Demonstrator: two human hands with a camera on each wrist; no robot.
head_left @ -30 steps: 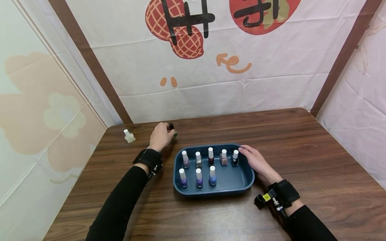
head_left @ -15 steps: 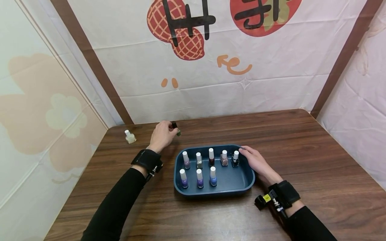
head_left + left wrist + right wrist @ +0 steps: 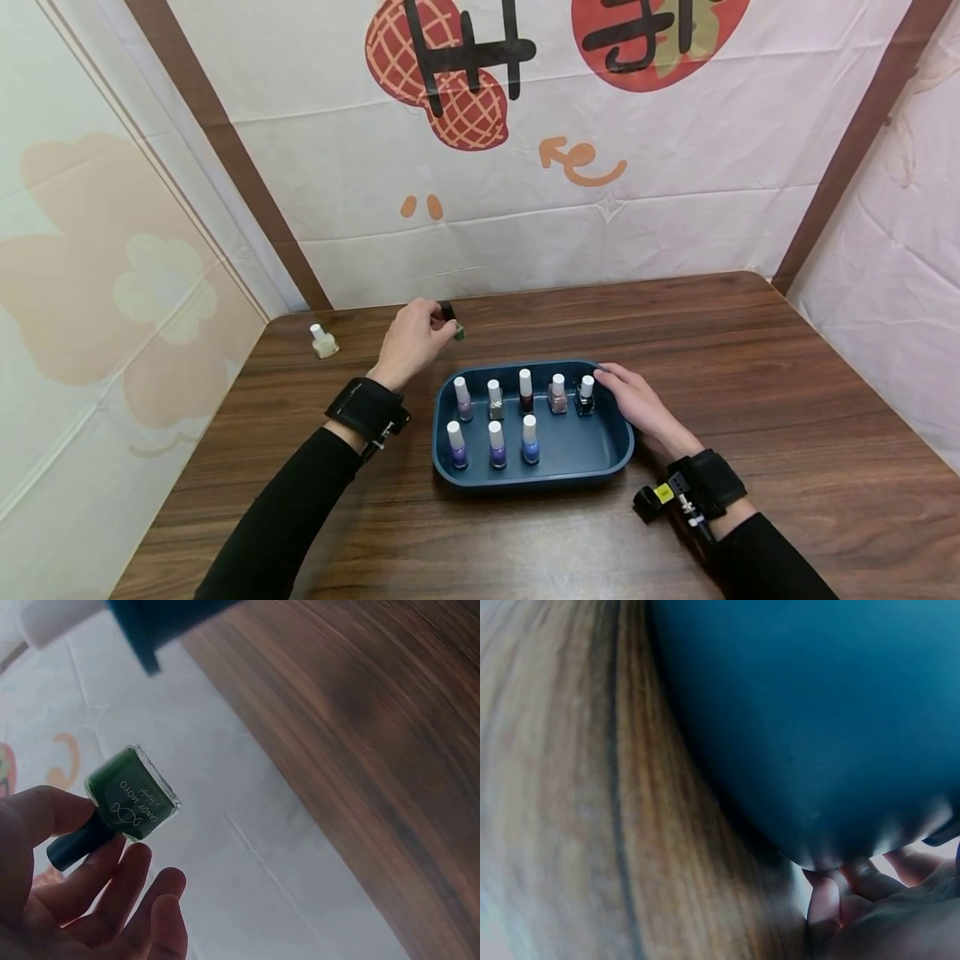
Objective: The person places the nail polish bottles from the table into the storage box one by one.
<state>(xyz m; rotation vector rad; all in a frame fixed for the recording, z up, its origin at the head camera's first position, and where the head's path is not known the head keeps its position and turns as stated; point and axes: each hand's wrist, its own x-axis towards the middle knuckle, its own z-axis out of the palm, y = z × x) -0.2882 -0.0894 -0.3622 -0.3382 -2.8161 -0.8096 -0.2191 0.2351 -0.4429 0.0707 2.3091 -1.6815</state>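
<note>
Between thumb and fingers my left hand (image 3: 414, 340) pinches a nail polish bottle (image 3: 135, 795) by its dark cap. The square glass is green with pale lettering; in the head view the bottle tilts, cap up, behind the tray's back left corner. My right hand (image 3: 636, 396) grips the right end of a dark blue tray (image 3: 581, 450), thumb at the rim and fingers against the outer wall. Inside stand white-capped nail polish bottles: several in the back row, including a black one (image 3: 585, 402), and three purple or blue ones in front, such as the blue bottle (image 3: 530, 446).
A pale cream nail polish bottle (image 3: 325, 343) with a white cap stands at the table's far left. The brown wooden table (image 3: 697, 333) ends at a printed white cloth (image 3: 540, 242) behind. The tray's front right part shows bare bottom.
My left hand has moved a little to the right along the far side of the table, carrying the green nail polish bottle. My right hand and the tray have stayed put.
</note>
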